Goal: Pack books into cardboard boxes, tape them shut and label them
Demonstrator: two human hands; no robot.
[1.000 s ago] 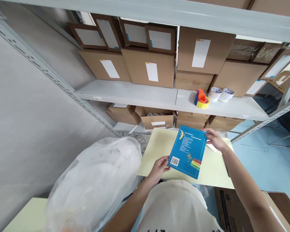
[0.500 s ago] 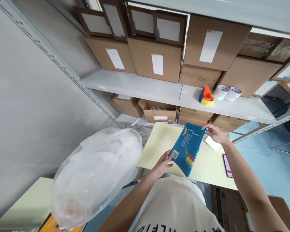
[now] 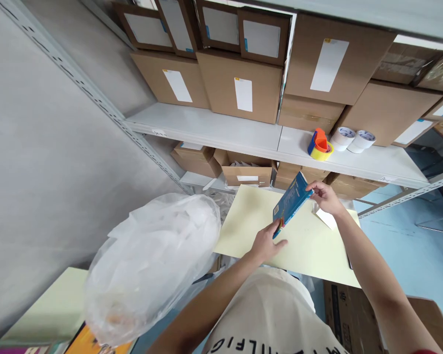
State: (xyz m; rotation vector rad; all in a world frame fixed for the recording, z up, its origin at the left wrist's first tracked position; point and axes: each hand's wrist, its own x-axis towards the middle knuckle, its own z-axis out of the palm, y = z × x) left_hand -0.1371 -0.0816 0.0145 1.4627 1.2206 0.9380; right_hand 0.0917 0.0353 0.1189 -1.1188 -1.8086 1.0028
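A blue book (image 3: 291,201) is held tilted above the pale yellow tabletop (image 3: 243,221), its spine edge turned towards me. My right hand (image 3: 325,196) pinches the book's upper right corner between thumb and fingers. At the lower end, my left hand (image 3: 268,243) has its fingers on the book near the bottom of the spine, with the thumb stretched out to the right. Part of the back cover, with a small barcode, shows at a steep angle. Beside my right wrist lies a white slip of paper (image 3: 327,219) on the table.
A large clear bag of white packing material (image 3: 155,260) bulges left of the table. On the shelf (image 3: 214,129) stand cardboard boxes (image 3: 239,86), an orange tape dispenser (image 3: 320,141) and white tape rolls (image 3: 362,141). A phone (image 3: 350,260) is mostly hidden by my right forearm.
The book has been turned from showing its back cover broadly to standing more on edge. My left hand has moved right and slightly down along with it. My right hand keeps its corner grip.
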